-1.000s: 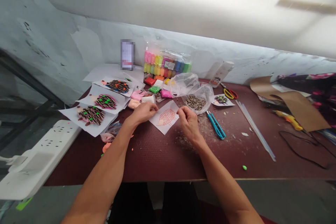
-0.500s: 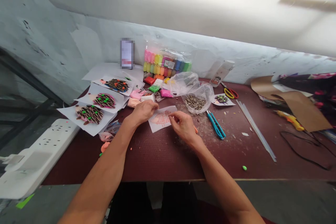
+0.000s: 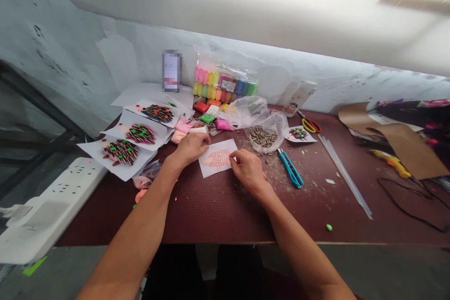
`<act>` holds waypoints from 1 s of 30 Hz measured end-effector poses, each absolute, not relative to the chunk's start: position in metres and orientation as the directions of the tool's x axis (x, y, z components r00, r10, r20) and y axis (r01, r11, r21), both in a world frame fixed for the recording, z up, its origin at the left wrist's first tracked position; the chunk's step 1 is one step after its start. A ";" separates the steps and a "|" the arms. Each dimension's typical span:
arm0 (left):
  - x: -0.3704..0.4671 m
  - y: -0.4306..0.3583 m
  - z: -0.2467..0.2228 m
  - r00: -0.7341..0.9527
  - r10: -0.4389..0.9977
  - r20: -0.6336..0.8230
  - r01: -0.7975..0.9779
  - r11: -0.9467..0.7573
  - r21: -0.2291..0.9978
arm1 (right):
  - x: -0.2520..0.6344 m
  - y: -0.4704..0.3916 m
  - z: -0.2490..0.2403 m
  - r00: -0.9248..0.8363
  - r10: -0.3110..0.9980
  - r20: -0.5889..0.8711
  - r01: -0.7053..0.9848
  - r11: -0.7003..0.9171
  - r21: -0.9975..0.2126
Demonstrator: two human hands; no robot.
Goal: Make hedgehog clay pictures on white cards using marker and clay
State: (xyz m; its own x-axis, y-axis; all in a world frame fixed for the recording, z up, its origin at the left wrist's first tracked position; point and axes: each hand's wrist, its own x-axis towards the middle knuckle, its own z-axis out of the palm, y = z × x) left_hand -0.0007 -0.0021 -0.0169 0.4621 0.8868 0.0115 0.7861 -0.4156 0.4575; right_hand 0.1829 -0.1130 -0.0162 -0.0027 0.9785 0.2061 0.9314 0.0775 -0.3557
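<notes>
A small white sheet of paper (image 3: pixel 225 146) with an orange hedgehog drawing lies on the dark red table between my hands. My left hand (image 3: pixel 193 148) has its fingers curled together at the sheet's left edge, seemingly gripping it. At the right edge, thumb and fingers of my right hand (image 3: pixel 248 167) are pinched; what sits between them is hidden. A bit of orange clay (image 3: pixel 264 175) shows beside the right hand. Just beyond lies a clear plastic bag (image 3: pixel 279 124) of striped sunflower seeds (image 3: pixel 262 138). White and pink packets of clay (image 3: pixel 184 125) are near my left hand.
Finished-looking seed hedgehogs (image 3: pixel 140 134) lie on papers at left, near a power strip (image 3: pixel 70 187). A teal utility knife (image 3: pixel 291 168), scissors (image 3: pixel 311 125), glue sticks (image 3: pixel 346 178) and a yellow glue gun (image 3: pixel 392 163) lie at right. A pack of coloured clay (image 3: pixel 225 85) leans on the wall.
My right hand has shifted slightly right, and more of the drawing shows. The left hand has moved slightly left. The view has shifted a little.
</notes>
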 end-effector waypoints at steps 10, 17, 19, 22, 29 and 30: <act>-0.010 0.004 -0.024 0.520 0.850 -0.090 0.747 -0.401 0.530 | 0.161 -0.120 0.000 -0.368 0.929 0.031 0.911 0.367 -0.191; -0.011 0.007 -0.026 0.560 0.822 -0.105 0.705 -0.406 0.582 | 0.166 -0.103 0.009 -0.324 0.932 0.164 0.842 0.364 -0.399; -0.012 0.008 -0.026 0.566 0.817 -0.110 0.701 -0.406 0.587 | 0.166 -0.100 0.003 -0.304 0.939 0.160 0.836 0.344 -0.427; -0.011 0.010 -0.027 0.580 0.808 -0.109 0.693 -0.418 0.588 | 0.164 -0.099 -0.008 -0.278 0.949 0.148 0.867 0.314 -0.386; -0.013 0.012 -0.027 0.588 0.800 -0.119 0.689 -0.418 0.593 | 0.160 -0.094 -0.009 -0.252 0.962 0.108 0.932 0.272 -0.239; -0.013 0.012 -0.027 0.589 0.799 -0.117 0.687 -0.420 0.593 | 0.160 -0.092 -0.008 -0.296 0.949 0.111 0.925 0.313 -0.213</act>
State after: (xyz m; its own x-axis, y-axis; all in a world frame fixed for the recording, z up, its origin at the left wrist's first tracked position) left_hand -0.0127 0.0120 -0.0275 0.5894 0.7994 -0.1167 0.6872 -0.4202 0.5926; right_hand 0.1599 -0.0917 -0.0080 -0.2958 0.9488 0.1108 0.9255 0.3133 -0.2129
